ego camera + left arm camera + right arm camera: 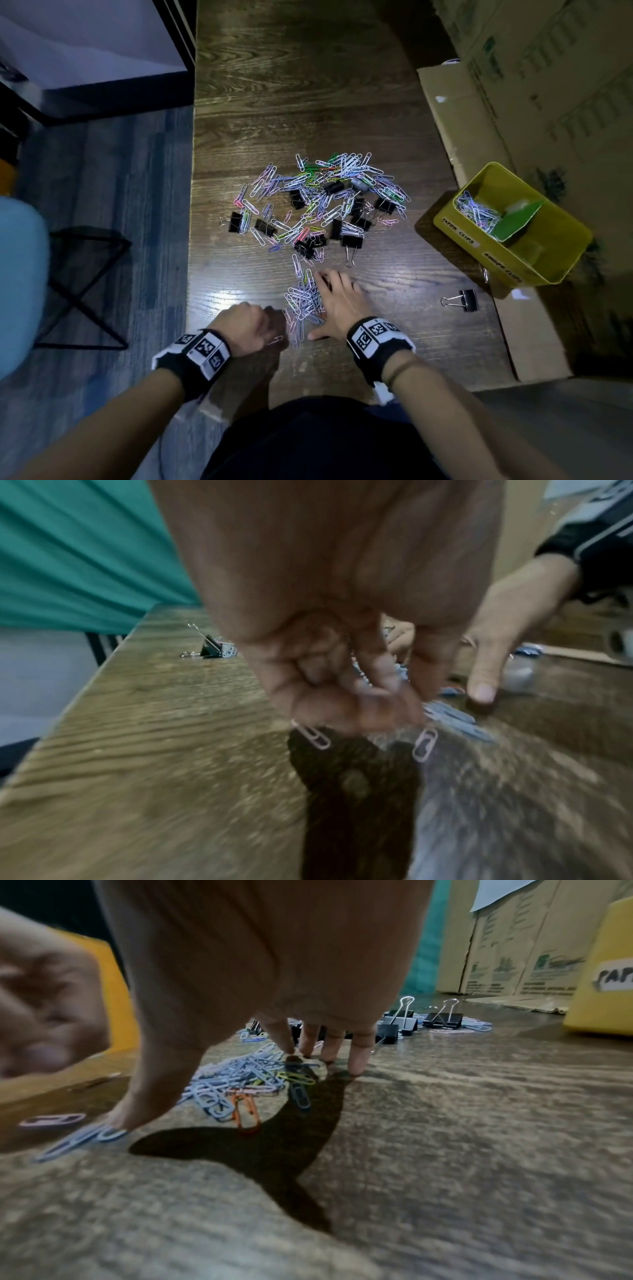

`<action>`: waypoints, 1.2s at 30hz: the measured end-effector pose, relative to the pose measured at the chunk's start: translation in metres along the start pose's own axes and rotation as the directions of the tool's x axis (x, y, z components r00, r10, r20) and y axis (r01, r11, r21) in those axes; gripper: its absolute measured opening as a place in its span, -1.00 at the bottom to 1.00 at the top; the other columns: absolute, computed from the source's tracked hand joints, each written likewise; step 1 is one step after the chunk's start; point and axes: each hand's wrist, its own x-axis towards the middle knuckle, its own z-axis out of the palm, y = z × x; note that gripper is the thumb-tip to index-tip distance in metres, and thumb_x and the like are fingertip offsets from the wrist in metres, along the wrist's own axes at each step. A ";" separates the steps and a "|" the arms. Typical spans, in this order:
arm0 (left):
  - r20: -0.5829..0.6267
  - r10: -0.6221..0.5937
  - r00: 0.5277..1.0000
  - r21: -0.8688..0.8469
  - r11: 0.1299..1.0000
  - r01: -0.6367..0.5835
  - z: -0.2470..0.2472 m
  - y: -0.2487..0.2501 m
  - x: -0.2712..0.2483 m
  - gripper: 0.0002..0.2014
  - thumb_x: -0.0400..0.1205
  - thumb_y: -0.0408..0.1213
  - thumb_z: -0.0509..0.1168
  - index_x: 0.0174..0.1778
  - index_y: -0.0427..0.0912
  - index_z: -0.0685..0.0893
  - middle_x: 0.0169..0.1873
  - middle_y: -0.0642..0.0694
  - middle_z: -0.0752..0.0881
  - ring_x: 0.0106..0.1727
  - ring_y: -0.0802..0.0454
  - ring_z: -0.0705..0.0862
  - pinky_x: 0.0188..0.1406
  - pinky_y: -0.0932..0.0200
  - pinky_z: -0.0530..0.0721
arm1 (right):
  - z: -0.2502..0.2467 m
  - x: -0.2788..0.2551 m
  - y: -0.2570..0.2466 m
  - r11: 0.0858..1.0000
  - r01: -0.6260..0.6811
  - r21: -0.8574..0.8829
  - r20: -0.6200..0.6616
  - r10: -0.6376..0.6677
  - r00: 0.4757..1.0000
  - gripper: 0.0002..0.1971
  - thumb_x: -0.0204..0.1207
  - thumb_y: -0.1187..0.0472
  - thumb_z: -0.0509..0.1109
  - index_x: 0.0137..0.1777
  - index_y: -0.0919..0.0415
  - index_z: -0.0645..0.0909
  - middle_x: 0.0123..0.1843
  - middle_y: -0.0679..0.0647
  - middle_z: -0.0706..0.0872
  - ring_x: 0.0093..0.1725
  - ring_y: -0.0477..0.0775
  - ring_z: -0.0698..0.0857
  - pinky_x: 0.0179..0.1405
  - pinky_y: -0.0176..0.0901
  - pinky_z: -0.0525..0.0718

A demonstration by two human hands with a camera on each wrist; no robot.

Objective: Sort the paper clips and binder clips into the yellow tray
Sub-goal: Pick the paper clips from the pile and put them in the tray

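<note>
Grainy wooden table (308, 102) bears looped wire paper clips (303, 301) beside splayed right hand (337, 303).

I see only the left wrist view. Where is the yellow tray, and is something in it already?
Observer: The yellow tray stands far right; one compartment already holds paper clips.
Operator: Are binder clips near it?
Observer: One lone binder clip lies on the table before it.
Operator: And the right hand's fingers?
Observer: The right hand is spread, fingertips on the table beside a small clip pile.
</note>
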 end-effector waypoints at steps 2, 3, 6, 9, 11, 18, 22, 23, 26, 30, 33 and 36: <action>0.178 -0.008 0.984 0.065 0.998 -0.004 0.005 -0.001 -0.005 -0.65 0.52 0.09 0.24 -0.39 -0.12 0.51 -0.29 -0.16 0.70 -0.18 -0.16 0.71 -0.28 0.12 0.62 | 0.004 -0.002 -0.003 1.000 0.021 -0.013 0.005 -0.021 1.000 0.20 0.14 -0.29 0.59 0.64 0.17 0.02 0.56 0.14 0.18 0.50 0.22 0.20 0.47 0.19 0.26; 0.220 0.009 0.976 0.071 0.997 -0.025 0.009 0.001 -0.004 -0.66 0.51 0.08 0.25 -0.39 -0.13 0.53 -0.31 -0.14 0.69 -0.19 -0.15 0.71 -0.26 0.11 0.65 | 0.007 -0.003 -0.004 0.999 0.032 -0.010 0.007 -0.032 0.999 0.17 0.15 -0.28 0.60 0.63 0.15 0.03 0.56 0.14 0.18 0.52 0.24 0.18 0.49 0.22 0.23; 0.125 0.107 0.986 -0.023 0.994 -0.105 0.014 0.013 0.004 -0.69 0.46 0.10 0.21 -0.42 -0.06 0.56 -0.39 -0.06 0.67 -0.27 -0.08 0.67 -0.24 0.12 0.65 | 0.015 -0.011 -0.005 0.998 0.057 0.001 0.005 -0.057 0.998 0.13 0.19 -0.23 0.60 0.63 0.11 0.02 0.61 0.15 0.11 0.61 0.27 0.05 0.55 0.27 0.12; 0.029 0.190 0.981 -0.164 0.969 -0.183 0.011 0.024 0.018 -0.76 0.42 0.05 0.18 -0.35 -0.02 0.61 -0.38 0.02 0.68 -0.30 0.03 0.63 -0.22 0.12 0.67 | 0.017 -0.018 0.000 0.998 0.007 0.058 -0.039 -0.005 0.999 0.12 0.22 -0.24 0.58 0.63 0.09 0.00 0.62 0.16 0.08 0.61 0.22 0.08 0.58 0.19 0.17; -0.040 0.164 0.986 -0.183 0.969 -0.169 0.007 0.020 0.025 -0.85 0.50 -0.05 0.25 -0.33 0.00 0.59 -0.34 0.06 0.63 -0.28 0.05 0.61 -0.25 0.16 0.62 | 0.016 -0.021 0.002 0.995 -0.044 0.090 -0.055 0.049 0.997 0.14 0.22 -0.27 0.56 0.65 0.10 -0.04 0.64 0.17 0.06 0.61 0.21 0.09 0.59 0.16 0.18; -0.155 -0.311 0.938 -0.212 0.938 0.275 0.012 -0.019 0.005 -0.81 0.51 -0.08 0.27 -0.27 -0.14 0.57 -0.21 -0.28 0.73 -0.11 -0.29 0.69 -0.18 0.02 0.63 | 0.018 -0.016 -0.004 0.983 -0.115 0.144 -0.045 0.122 0.991 0.20 0.16 -0.24 0.61 0.64 0.18 -0.03 0.53 0.19 0.19 0.50 0.20 0.22 0.47 0.07 0.36; -0.269 -0.231 0.935 -0.318 0.938 0.140 0.019 0.021 0.014 -0.84 0.54 -0.30 0.24 -0.16 -0.32 0.64 -0.19 -0.31 0.71 -0.13 -0.30 0.68 -0.17 0.02 0.60 | 0.023 -0.015 -0.017 0.986 -0.124 0.110 -0.045 0.129 0.991 0.24 0.12 -0.25 0.62 0.62 0.27 -0.01 0.46 0.22 0.23 0.44 0.22 0.26 0.39 0.07 0.46; -0.292 -0.193 0.937 -0.350 0.933 0.083 0.017 0.033 0.018 -0.86 0.53 -0.33 0.25 -0.13 -0.31 0.67 -0.17 -0.28 0.70 -0.12 -0.27 0.68 -0.14 0.05 0.59 | 0.025 -0.014 -0.019 0.988 -0.120 0.099 -0.050 0.125 0.991 0.22 0.12 -0.24 0.63 0.61 0.28 0.01 0.45 0.22 0.24 0.44 0.23 0.26 0.39 0.07 0.46; -0.281 -0.111 0.953 -0.396 0.918 -0.010 0.012 0.048 0.033 -0.85 0.47 -0.36 0.28 -0.10 -0.20 0.70 -0.12 -0.21 0.69 -0.08 -0.18 0.69 -0.02 0.10 0.62 | 0.026 -0.011 -0.019 0.989 -0.109 0.103 -0.076 0.117 0.990 0.16 0.13 -0.19 0.64 0.60 0.26 0.09 0.46 0.21 0.27 0.44 0.22 0.26 0.39 0.09 0.46; -0.361 -0.045 0.932 -0.300 0.951 -0.070 0.005 0.033 0.036 -0.61 0.43 -0.30 0.35 0.20 -0.10 0.55 0.09 -0.15 0.55 0.04 -0.14 0.63 -0.02 0.00 0.68 | 0.026 -0.015 -0.007 0.986 -0.142 0.091 -0.146 0.154 0.977 0.07 0.23 -0.25 0.55 0.63 0.12 0.09 0.50 0.20 0.27 0.46 0.24 0.27 0.41 0.14 0.37; -0.277 0.079 0.957 -0.083 0.991 -0.106 0.002 0.027 0.037 -0.22 0.43 -0.05 0.43 0.53 0.12 0.19 0.44 -0.19 0.30 0.34 -0.17 0.43 0.22 -0.07 0.62 | 0.025 -0.014 -0.003 0.985 -0.128 0.119 -0.121 0.143 0.982 -0.06 0.32 -0.18 0.53 0.61 0.09 0.16 0.51 0.18 0.27 0.47 0.24 0.27 0.45 0.12 0.38; -0.207 0.110 0.972 0.077 0.992 -0.096 0.002 0.033 0.046 -0.24 0.47 0.11 0.38 0.55 0.16 0.17 0.54 -0.15 0.21 0.39 -0.21 0.35 0.35 -0.11 0.51 | 0.020 -0.010 -0.002 0.982 -0.096 0.165 -0.083 0.111 0.990 -0.28 0.43 -0.04 0.48 0.54 0.14 0.31 0.50 0.19 0.31 0.49 0.23 0.31 0.41 0.13 0.46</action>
